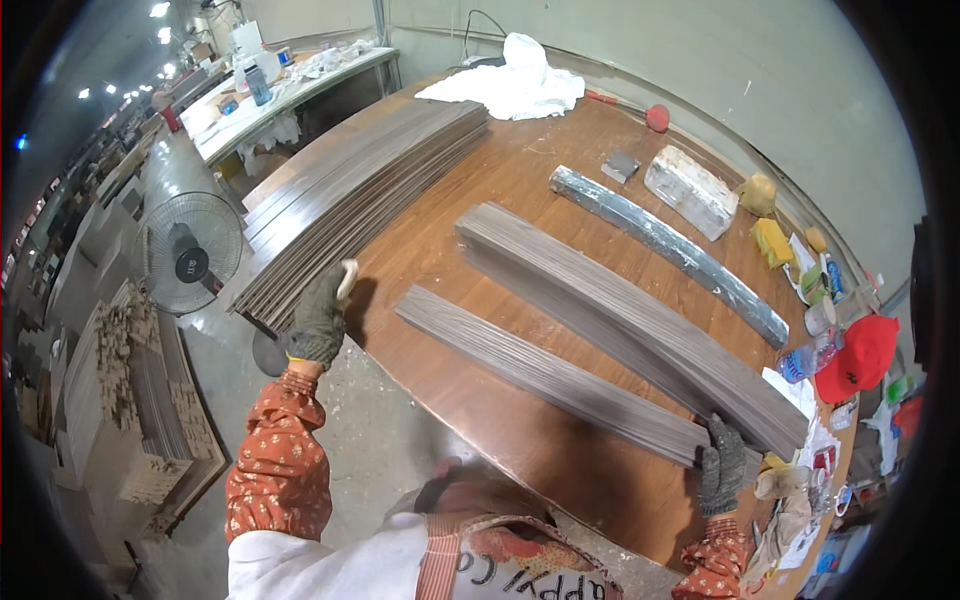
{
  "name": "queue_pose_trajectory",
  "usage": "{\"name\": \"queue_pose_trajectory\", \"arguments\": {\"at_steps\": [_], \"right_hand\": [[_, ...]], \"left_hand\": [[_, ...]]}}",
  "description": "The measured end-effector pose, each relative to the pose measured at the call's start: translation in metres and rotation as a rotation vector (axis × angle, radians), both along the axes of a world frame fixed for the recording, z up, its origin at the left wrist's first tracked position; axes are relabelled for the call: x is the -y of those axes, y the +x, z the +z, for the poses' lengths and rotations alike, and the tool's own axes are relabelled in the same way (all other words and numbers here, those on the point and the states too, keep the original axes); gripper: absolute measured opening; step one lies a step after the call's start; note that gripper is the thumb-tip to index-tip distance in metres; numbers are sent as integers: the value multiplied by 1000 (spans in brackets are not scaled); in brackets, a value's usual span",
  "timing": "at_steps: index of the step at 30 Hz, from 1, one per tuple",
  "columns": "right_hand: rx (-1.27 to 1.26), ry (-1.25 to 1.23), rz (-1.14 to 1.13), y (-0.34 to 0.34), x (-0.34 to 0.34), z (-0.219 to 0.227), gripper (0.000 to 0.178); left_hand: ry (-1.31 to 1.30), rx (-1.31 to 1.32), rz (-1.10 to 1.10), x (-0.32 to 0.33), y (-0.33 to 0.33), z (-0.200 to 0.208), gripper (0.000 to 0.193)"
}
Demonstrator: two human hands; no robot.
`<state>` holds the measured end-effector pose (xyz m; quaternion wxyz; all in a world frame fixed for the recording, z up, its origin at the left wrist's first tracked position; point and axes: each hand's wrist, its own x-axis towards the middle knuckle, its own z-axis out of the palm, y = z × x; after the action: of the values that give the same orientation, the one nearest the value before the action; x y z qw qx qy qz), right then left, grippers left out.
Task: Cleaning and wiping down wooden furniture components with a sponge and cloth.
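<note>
At the left table edge my left hand (pixel 319 318), in a dark knitted glove, is beside the near end of a stack of grey wood-grain boards (pixel 370 165). Its fingers look closed, with a small whitish curved piece (pixel 348 279) at their tips that I cannot make out. My right hand (pixel 722 470), gloved alike, grips the right end of a narrow grey wood-grain strip (pixel 550 375) lying flat on the brown table (pixel 425 375). Just beyond that strip, a thicker pile of matching strips (pixel 630 310) runs almost parallel, its right end touching or close to my right fingers.
Farther back lie a paint-smeared metal bar (pixel 670 255), a whitish block (pixel 692 190) and a white cloth (pixel 520 82). A red cap (pixel 858 358) and a plastic bottle (pixel 808 358) crowd the right edge. Left of the table stand a fan (pixel 190 255) and stacked boards (pixel 150 410).
</note>
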<state>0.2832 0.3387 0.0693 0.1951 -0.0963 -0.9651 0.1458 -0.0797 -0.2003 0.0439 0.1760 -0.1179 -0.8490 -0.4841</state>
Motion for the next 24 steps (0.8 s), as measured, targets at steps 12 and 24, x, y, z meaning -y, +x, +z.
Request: {"name": "queue_pose_trajectory", "arguments": {"at_steps": [12,24], "right_hand": [[-46,84,-436,11,111,-15,47],[-4,-178,-465,6,164,12,44]], "left_hand": [[-390,-565,-569,-150,-183,96,54],[-436,10,-739,-109,-162,8,33]]}}
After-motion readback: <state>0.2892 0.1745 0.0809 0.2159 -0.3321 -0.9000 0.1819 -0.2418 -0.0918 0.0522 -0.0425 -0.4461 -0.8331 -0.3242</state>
